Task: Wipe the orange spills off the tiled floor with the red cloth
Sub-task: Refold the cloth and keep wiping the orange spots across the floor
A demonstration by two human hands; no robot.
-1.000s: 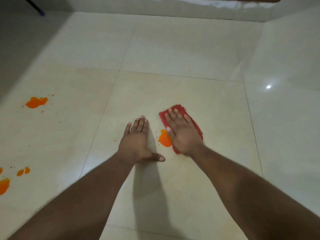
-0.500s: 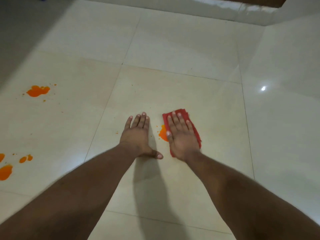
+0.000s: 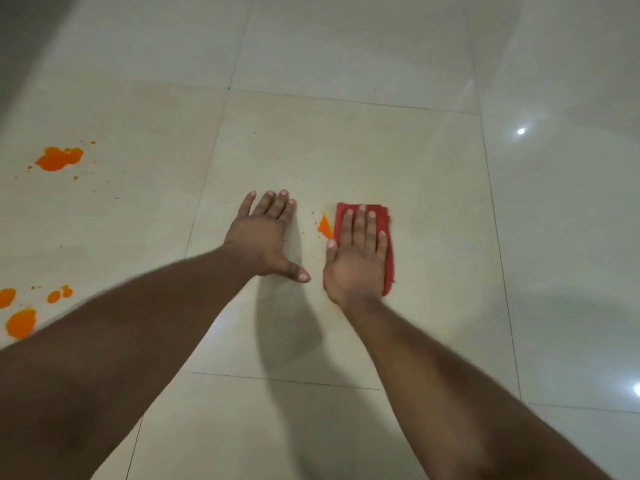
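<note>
From my remote seat, the pale tiled floor [image 3: 346, 150] fills the head view, glossy and lit by a ceiling reflection on the right. My two bare forearms reach out across it. The left hand [image 3: 266, 237] lies flat on the tile with fingers straight and spread and the thumb out to the side, holding nothing, apparently as a brace. The right hand [image 3: 356, 254] presses flat, fingers straight and together, on the folded red cloth [image 3: 386, 237], which sits on the centre tile just right of the nearest orange spill [image 3: 325, 227]. A second ago that spill showed as a rounded blob beside the thumb; now only a thin wedge with a few specks shows at the cloth's left edge, so I judge the cloth has slid over most of it and this wipe is partly done. Whether the hidden part is lifted or merely smeared under the cloth I cannot tell. Well apart to the left, the larger splash [image 3: 59, 158] on the next tile and the cluster of drops [image 3: 20, 322] near the frame's lower-left edge look untouched, as they did before, so most of the job remains.
</note>
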